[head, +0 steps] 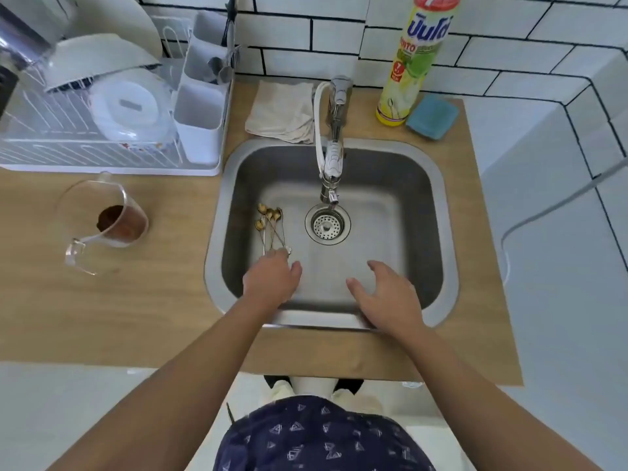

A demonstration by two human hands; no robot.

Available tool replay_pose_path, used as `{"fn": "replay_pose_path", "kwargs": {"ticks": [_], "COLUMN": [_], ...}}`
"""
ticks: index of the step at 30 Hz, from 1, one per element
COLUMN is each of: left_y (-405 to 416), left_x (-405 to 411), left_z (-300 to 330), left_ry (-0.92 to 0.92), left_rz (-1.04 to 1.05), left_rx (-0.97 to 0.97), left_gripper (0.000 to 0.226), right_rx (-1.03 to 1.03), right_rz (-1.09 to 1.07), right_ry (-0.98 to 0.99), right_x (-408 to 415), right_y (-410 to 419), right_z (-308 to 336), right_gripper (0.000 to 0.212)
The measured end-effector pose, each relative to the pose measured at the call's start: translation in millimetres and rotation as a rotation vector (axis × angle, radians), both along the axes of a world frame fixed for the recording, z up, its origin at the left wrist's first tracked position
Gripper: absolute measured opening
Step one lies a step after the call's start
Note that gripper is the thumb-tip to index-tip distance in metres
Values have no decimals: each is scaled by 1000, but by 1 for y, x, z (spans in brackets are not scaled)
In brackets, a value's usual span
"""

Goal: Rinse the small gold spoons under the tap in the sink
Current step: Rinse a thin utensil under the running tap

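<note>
Stainless steel sink [438, 212] set into a wooden bench [102, 317], seen from the head camera. Inside the basin: a bundle of small gold spoons [269, 226] lying on the floor at the left side, bowls pointing away from the person, handles toward them. The drain strainer [327, 226] sits at centre, directly below the tap [331, 154]. No water stream is discernible.

Left of the sink, a clear glass jug [102, 222] stands on the bench holding a brown residue at its base. Behind it, a white dish rack [102, 130] carries bowls and a lidded container; its cutlery holder [200, 130] contains a few dark utensils. Behind the sink: a folded cloth [280, 112], a dish soap bottle [413, 62] and a blue sponge [432, 117].

Left hand [272, 280] is inside the basin, fingers [277, 254] reaching down onto the handle ends of the spoons; whether they are actually grasping the handles cannot be told. Right hand [387, 297] hovers over the near right part of the basin, fingers spread and relaxed, holding nothing, well apart from the spoons.
</note>
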State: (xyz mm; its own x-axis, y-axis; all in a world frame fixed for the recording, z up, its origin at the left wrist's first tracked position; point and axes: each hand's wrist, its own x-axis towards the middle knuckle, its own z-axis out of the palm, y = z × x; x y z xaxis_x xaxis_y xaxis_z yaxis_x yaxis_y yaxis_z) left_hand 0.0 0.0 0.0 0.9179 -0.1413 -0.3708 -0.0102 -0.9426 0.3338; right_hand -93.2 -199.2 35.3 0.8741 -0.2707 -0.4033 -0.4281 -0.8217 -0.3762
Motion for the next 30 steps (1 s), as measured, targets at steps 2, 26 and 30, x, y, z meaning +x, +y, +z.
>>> {"fn": "replay_pose_path", "kwargs": {"ticks": [2,26,30], "left_y": [-7,-1,0], "left_x": [21,48,32], "left_z": [-9,-43,-33], "left_ry": [30,270,263], "left_rz": [-6,273,341], "left_rx": [4,-205,-400], "left_gripper": [36,27,26], "right_rx": [86,889,1063], "right_rz": [-72,-530,-546], "right_ry": [-44,-481,-273], "right_x": [9,207,255], "right_y": [-2,-29,-11], "right_z": [-2,95,120], "right_gripper": [60,18,30]}}
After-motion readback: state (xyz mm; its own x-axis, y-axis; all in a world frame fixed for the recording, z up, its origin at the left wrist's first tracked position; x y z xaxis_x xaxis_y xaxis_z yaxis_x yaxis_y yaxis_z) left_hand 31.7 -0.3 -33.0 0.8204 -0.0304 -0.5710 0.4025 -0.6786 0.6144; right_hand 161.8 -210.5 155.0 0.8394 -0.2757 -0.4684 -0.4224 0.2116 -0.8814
